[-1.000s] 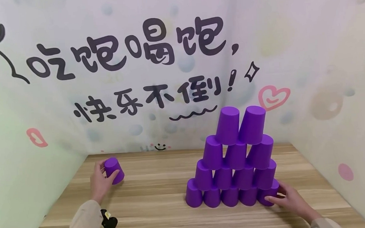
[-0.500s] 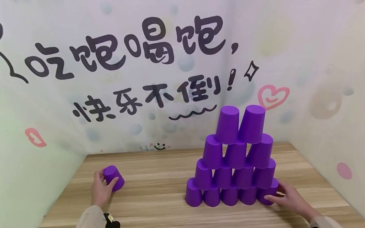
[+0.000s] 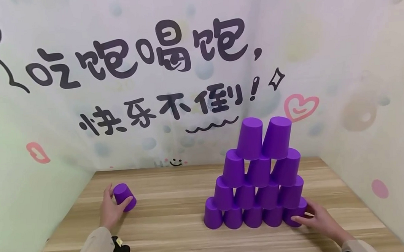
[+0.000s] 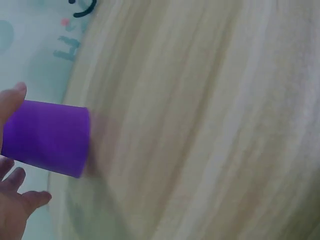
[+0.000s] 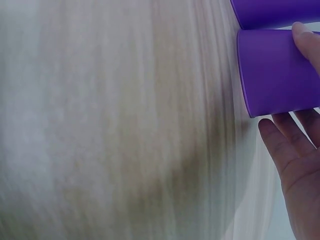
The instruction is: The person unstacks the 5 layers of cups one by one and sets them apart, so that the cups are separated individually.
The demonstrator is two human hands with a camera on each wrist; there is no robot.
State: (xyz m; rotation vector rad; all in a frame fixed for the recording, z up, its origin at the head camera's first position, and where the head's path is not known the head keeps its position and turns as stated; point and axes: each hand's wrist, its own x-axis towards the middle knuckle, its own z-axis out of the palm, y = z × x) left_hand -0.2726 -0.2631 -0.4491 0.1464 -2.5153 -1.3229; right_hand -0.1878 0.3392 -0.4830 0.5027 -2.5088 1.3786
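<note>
At the table's left, an upside-down purple cup (image 3: 124, 197) is between the thumb and fingers of my left hand (image 3: 111, 210). In the left wrist view, the thumb lies at that cup's (image 4: 47, 140) side and one finger stands apart from it. At the right rises a pyramid of upside-down purple cups (image 3: 251, 138), several rows tall with two cups on top. My right hand (image 3: 321, 220) holds the rightmost bottom cup (image 3: 293, 217), thumb in front and fingers behind. The right wrist view shows that thumb on the cup (image 5: 272, 72) and fingertips along its other side.
The wood-grain table (image 3: 172, 207) stretches between the single cup and the pyramid. A white printed backdrop (image 3: 138, 148) with black writing hangs behind, and pale side walls flank the table. A black heart-shaped item (image 3: 121, 250) is at my left wrist.
My left hand and its cup have come down lower since a second ago. In the last half second the left fingers have drawn slightly away from the cup. The right hand and pyramid hold still.
</note>
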